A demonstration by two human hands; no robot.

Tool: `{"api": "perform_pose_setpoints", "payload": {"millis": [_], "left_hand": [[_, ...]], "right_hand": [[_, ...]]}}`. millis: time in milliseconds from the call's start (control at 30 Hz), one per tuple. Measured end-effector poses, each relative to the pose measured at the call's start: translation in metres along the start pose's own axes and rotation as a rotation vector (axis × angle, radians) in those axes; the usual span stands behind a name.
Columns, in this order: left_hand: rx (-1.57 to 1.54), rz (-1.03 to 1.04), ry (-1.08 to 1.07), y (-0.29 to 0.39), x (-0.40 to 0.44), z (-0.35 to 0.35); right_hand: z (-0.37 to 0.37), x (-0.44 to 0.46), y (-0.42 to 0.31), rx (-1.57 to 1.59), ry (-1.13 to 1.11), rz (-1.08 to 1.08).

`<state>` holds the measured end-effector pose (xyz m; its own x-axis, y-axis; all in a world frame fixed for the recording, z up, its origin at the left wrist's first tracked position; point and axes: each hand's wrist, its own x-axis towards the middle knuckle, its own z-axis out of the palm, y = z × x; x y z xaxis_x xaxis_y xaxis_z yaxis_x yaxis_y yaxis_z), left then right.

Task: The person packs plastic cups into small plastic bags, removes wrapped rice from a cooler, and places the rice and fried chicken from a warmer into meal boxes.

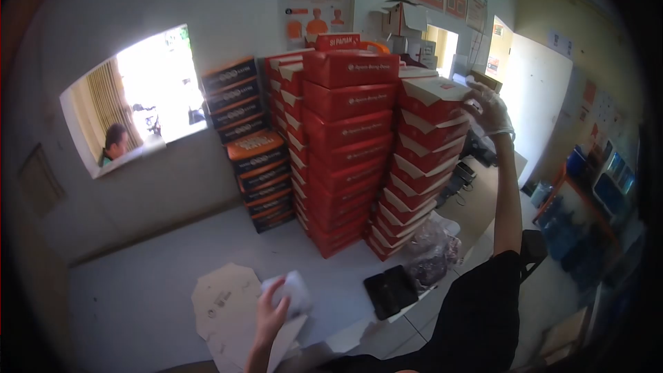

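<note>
My left hand (271,316) is low in the view, with its fingers curled round a soft-looking white block (293,294); its exact kind is unclear. Under that hand lies a flat, unfolded cardboard box blank (222,307) with small dark print. My right hand (489,109) wears a thin clear glove and is raised high. Its bent fingers grip the right edge of the top red and white cardboard box (431,93), which sits on a tall, leaning stack of similar boxes (414,190).
Closed red boxes (351,107) are stacked in the middle. Dark blue and orange boxes (257,150) stand left of them. A black tray-like object (391,291) and a clear plastic bag (431,252) lie near the table's right edge. Through the window (155,90) a person shows.
</note>
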<state>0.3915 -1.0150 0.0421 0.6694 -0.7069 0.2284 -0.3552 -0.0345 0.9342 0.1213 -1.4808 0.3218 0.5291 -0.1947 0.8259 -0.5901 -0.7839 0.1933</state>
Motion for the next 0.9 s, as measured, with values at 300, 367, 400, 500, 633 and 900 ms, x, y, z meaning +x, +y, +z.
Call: {"api": "perform_pose_setpoints", "payload": {"millis": [300, 367, 400, 500, 633, 900], "left_hand": [[-1.147, -0.246, -0.338, 0.182, 0.022, 0.208], [-1.305, -0.384, -0.306, 0.184, 0.020, 0.201], [-1.311, -0.399, -0.273, 0.175, 0.019, 0.197], [-1.221, -0.405, -0.169, 0.133, 0.016, 0.194], [-1.130, -0.523, -0.114, 0.096, 0.021, 0.180], [-1.138, -0.641, 0.091, 0.093, 0.008, 0.140]], "right_hand": [[-0.110, -0.119, -0.183, 0.328, -0.252, -0.412], [-0.078, -0.149, -0.143, -0.044, -0.128, -0.282], [-0.072, -0.129, -0.118, 0.167, -0.065, -0.033], [-0.047, -0.060, -0.057, 0.041, 0.042, 0.010], [0.020, -0.076, -0.010, 0.230, -0.072, -0.057], [0.043, -0.060, -0.017, 0.171, 0.113, 0.041]]}}
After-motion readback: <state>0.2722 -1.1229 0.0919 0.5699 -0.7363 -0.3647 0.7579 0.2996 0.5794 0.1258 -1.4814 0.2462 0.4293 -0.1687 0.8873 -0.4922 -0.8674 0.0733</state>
